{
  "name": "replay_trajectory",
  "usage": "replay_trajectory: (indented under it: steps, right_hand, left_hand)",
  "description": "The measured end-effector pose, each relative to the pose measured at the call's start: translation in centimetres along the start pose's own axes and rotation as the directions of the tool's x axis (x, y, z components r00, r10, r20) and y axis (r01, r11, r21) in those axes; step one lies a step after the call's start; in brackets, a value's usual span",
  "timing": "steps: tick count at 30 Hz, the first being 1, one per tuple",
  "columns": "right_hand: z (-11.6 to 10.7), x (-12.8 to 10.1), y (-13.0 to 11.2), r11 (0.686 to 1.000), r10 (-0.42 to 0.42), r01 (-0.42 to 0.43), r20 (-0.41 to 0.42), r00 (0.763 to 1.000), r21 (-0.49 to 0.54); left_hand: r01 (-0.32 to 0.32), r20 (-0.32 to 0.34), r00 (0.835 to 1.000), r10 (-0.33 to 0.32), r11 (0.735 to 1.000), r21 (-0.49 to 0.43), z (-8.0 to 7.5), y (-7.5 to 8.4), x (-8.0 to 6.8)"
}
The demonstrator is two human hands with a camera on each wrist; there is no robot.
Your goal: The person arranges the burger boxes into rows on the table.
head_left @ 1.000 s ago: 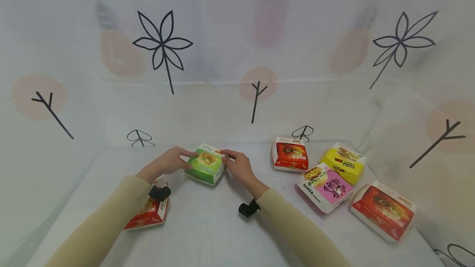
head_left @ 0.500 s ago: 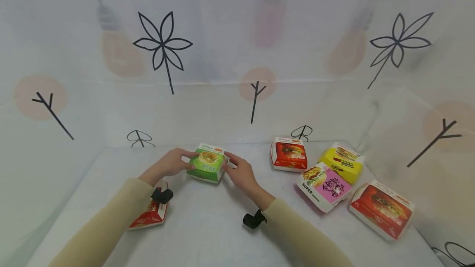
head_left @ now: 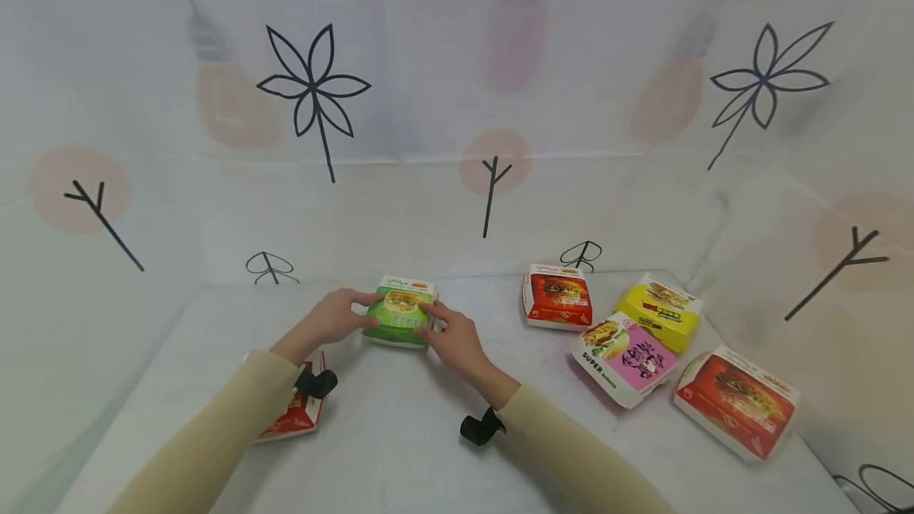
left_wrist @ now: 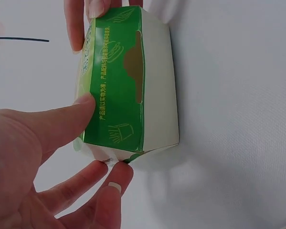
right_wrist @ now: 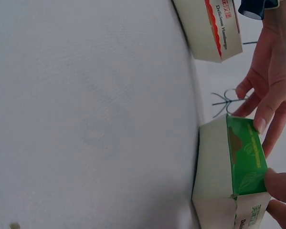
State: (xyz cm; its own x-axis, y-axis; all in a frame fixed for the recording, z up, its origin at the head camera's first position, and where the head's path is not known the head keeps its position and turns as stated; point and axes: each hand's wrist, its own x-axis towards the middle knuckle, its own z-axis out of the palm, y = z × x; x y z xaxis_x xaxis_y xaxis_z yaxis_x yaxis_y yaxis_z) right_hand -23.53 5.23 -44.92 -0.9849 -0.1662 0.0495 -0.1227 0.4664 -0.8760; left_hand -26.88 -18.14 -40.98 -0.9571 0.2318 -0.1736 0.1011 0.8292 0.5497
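On the white table (head_left: 400, 435), toward the far middle: green burger box (head_left: 400, 314), lid down and closed. Contents not visible from any view. It sits flat on the cloth, white lower half touching the surface, green top half with a burger picture facing up.

Left hand (head_left: 332, 317): fingers curled onto the box's left side. Left wrist view shows my thumb lying on the green panel and two fingertips at the near bottom corner, so I hold it there lightly. Right hand (head_left: 453, 339): fingers on the box's right side and top edge, thumb and fingers pinching the lid rim; right wrist view shows fingertips touching the green flap from above. Both hands grip the same box, one on each side.

Other containers, all closed, contents unseen:
- red box (head_left: 293, 411), near my left forearm, partly hidden under the sleeve and wrist camera; it also shows at the top of the right wrist view, well apart from the green one
- second red box (head_left: 558, 296), far side, to the right of the green box and apart from it
- yellow box (head_left: 660, 312), further right, its near edge just beside the pink one
- pink box (head_left: 624, 357) marked SUPER BURGER, tilted, in front of the yellow one
- large red box (head_left: 737, 401), nearest the right edge, just beside the pink box; touching or not, cannot tell

Patterned white sheet (head_left: 457, 101) hangs behind and around the table
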Motion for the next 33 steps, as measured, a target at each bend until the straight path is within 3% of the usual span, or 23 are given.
replay_trajectory:
  steps: [5, 20, 28, 33]
  right_hand:
    - [0.1, 0.9, 0.4, 1.0, 0.002, -0.002, 0.006, 1.0, -0.017]
    - [0.5, 2.8, 1.4, 0.997, 0.009, -0.013, 0.059, 0.998, 0.081]
    - [0.5, 2.6, 1.2, 1.0, -0.03, 0.03, 0.029, 0.999, 0.007]
    - [0.2, 2.4, 0.7, 0.999, -0.046, 0.045, 0.02, 0.999, 0.018]
  left_hand:
    - [-0.003, -0.012, 1.0, 0.003, 1.0, 0.004, 0.0, 0.0, 0.1]
    - [0.004, -0.021, 1.0, -0.005, 1.0, -0.012, -0.4, -0.5, 0.6]
    - [-0.003, -0.002, 1.0, 0.003, 1.0, 0.009, -0.7, -0.5, 0.7]
    - [-0.001, 0.011, 1.0, 0.001, 1.0, -0.01, -1.1, -0.4, 0.5]
